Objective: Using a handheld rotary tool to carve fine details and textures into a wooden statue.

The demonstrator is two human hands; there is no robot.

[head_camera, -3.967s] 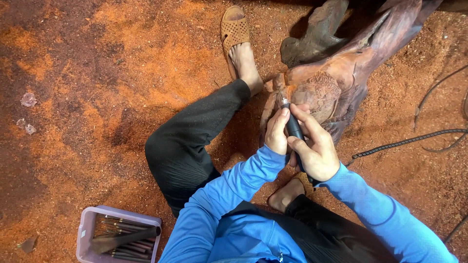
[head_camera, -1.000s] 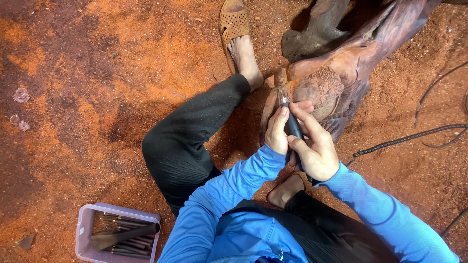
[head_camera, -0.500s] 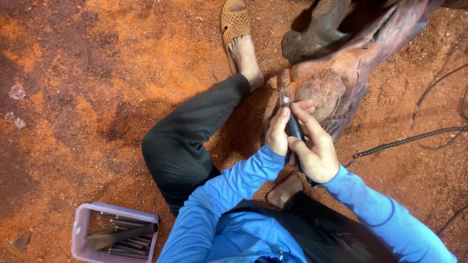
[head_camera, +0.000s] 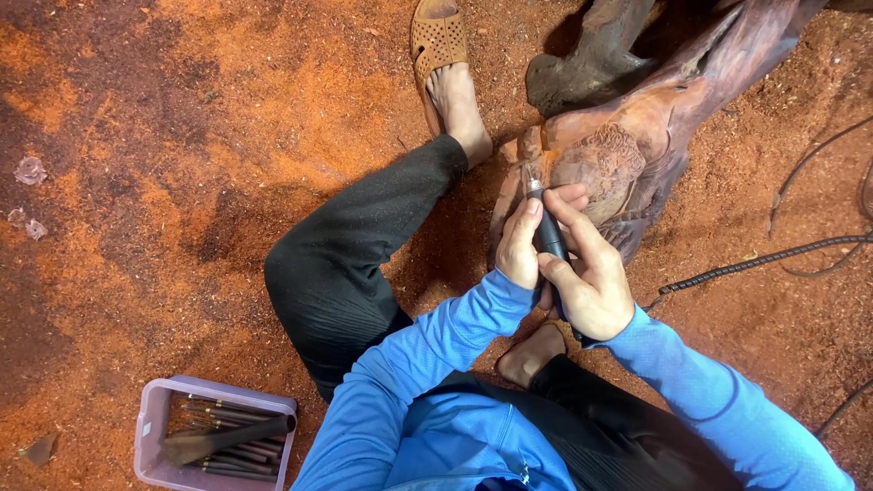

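I sit on the ground with a large reddish wood carving (head_camera: 637, 136) in front of me. A dark pen-shaped rotary tool (head_camera: 547, 227) points up at the carved, textured patch of the wood, its tip touching it. My right hand (head_camera: 587, 273) wraps the tool's body from the right. My left hand (head_camera: 520, 245) steadies the tool from the left, fingers along its shaft. Both arms wear blue sleeves. My left leg in dark trousers (head_camera: 364, 245) stretches toward the carving, with a tan sandal (head_camera: 436, 36) on the foot.
A lilac plastic box (head_camera: 150, 427) with several dark carving tools stands at the lower left. A black coiled cable (head_camera: 755, 264) runs across the ground at the right. Orange-red sawdust covers the ground (head_camera: 182, 136). My other bare foot (head_camera: 532, 355) is tucked under my arms.
Barely anything differs. Both hands stay on the tool at the same spot on the carving; the view has shifted slightly.
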